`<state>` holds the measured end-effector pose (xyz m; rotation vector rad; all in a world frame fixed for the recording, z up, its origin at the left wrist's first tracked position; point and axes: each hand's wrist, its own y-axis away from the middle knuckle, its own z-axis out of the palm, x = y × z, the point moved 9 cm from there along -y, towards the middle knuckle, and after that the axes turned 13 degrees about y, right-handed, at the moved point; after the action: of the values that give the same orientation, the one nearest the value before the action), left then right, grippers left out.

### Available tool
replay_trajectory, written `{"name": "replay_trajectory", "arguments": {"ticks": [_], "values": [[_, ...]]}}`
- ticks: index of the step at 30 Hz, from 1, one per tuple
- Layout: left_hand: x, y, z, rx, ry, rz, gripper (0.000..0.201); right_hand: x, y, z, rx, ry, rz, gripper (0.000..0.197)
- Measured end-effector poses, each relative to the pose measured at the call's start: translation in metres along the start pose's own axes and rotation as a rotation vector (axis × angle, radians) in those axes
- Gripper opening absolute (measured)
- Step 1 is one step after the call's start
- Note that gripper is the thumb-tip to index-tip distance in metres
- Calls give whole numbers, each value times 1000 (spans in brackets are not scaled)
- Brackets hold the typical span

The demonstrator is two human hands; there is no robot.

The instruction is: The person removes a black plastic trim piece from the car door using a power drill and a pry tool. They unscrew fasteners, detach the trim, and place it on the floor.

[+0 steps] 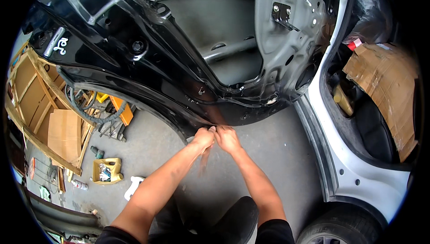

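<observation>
Black body panel (165, 69) spans the upper left and centre of the view, lower edge right at both hands. Left grip (204, 137) and right grip (227, 139) side by side at that edge, fingers curled, thumbs close together. Can't tell what's pinched between them; contact is hidden. Blurred reddish-brown streak (204, 162) just below, too smeared to ID. Panel is glossy, with a curved arch cutout on its left; grey pressed-metal structure (271, 65) sits behind and to the right.

Surface below: bare grey floor (277, 154), smooth, slightly marked. White part (133, 187) lies near the left forearm. Further left: cut-open gold jug (107, 177) with bits inside, spray can (79, 184) on its side, wooden frame (58, 87) with cardboard (65, 132) against it, orange piece (127, 112) by a dark hose.

Right: silver car body (358, 181), tyre (340, 226) below, flattened carton (383, 92) inside over a dark seat.
</observation>
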<state>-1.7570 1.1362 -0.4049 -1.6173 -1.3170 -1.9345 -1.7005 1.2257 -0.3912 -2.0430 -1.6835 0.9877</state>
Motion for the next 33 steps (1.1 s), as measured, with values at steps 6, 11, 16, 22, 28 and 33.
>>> {"name": "replay_trajectory", "arguments": {"ticks": [6,11,16,22,28,33], "values": [[-26,-15,-1,195,-60,403,43,-2,7,4,136,77,2,14],[-30,-14,-10,178,82,419,42,-9,3,1,100,109,37,16],[-89,74,-25,-97,203,115,39,-5,-1,-4,-50,174,139,29],[-164,100,-102,-160,56,37,36,28,18,47,-245,-643,768,44],[-179,99,-140,-103,65,31,36,29,17,57,-83,-811,712,37],[-190,104,-162,-80,128,39,36,21,17,44,10,-473,598,33]]}}
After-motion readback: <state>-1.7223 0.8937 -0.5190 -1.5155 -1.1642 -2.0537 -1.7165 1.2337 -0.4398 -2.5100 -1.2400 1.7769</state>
